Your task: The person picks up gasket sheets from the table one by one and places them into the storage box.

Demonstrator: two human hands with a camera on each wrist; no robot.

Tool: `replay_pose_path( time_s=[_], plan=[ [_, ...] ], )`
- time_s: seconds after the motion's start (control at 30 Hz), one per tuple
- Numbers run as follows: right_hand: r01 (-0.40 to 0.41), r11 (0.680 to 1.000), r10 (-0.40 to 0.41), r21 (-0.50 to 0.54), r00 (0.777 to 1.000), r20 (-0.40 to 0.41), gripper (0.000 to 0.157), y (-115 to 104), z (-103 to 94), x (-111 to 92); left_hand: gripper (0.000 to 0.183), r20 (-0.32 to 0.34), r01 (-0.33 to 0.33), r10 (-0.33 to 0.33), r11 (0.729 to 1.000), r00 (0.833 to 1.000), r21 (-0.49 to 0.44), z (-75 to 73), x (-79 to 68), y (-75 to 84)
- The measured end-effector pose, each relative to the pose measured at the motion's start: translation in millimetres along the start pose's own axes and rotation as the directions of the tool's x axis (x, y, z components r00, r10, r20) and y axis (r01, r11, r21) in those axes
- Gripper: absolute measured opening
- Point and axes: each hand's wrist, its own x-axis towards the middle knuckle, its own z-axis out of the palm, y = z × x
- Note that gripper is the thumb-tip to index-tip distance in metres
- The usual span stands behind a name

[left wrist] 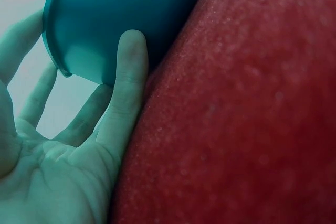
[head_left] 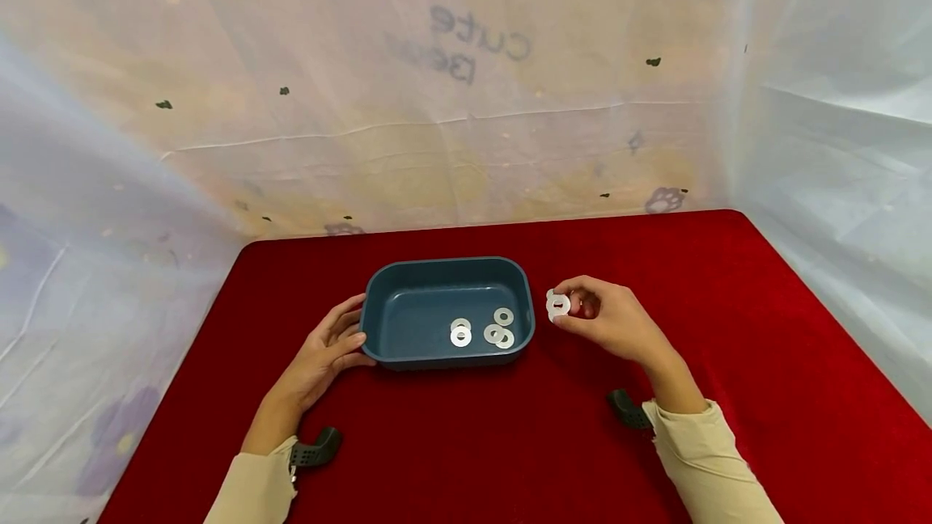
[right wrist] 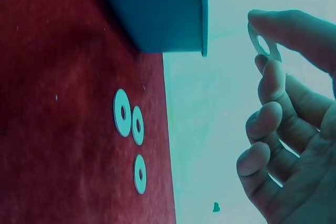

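A dark blue rectangular tub [head_left: 447,361] stands on the red cloth, with several flat metal washers [head_left: 461,336] lying on its floor, some overlapping. My left hand [head_left: 331,350] is at the tub's left end, its spread, fairly straight fingers [left wrist: 131,59] resting against the outer wall and rim. Just off the tub's right end, my right hand [head_left: 607,318] pinches a washer [right wrist: 262,45] between thumb and fingertip, raised above the cloth. Below it in the right wrist view, three loose washers [right wrist: 122,113] lie on the cloth beside the tub; the head view mostly hides them behind the held one.
The red cloth [head_left: 466,443] covers the table under everything. Pale printed plastic sheeting [head_left: 466,144] rises behind the table's far edge and along both sides. A dark wrist mount [head_left: 316,449] sits at each sleeve cuff.
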Motion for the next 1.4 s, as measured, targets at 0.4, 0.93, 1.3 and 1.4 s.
replay_pose_path(
  time_s=[0.4,0.93,1.3,1.4],
  plan=[
    [0.046,0.999,-0.047,0.023,0.998,0.046,0.032,-14.3,16.5,4.9,0.062,0.016,-0.017,0.017,1.0,1.0,0.004,-3.0,-1.5,-1.7],
    [0.058,0.998,-0.06,0.029,0.995,0.081,0.032,-19.2,28.2,9.4,0.061,0.026,-0.03,0.03,1.0,0.999,-0.01,-1.0,-1.5,0.2],
    [0.054,0.998,-0.05,-0.032,0.994,0.1,0.038,-14.9,30.0,6.7,0.061,0.018,-0.02,0.02,1.0,1.0,-0.003,-1.6,-2.1,-0.3],
    [0.04,0.999,-0.037,-0.037,0.996,0.077,0.035,-12.9,28.7,4.4,0.062,0.018,-0.02,0.02,1.0,1.0,-0.004,-2.3,-2.4,-0.1]
  ],
)
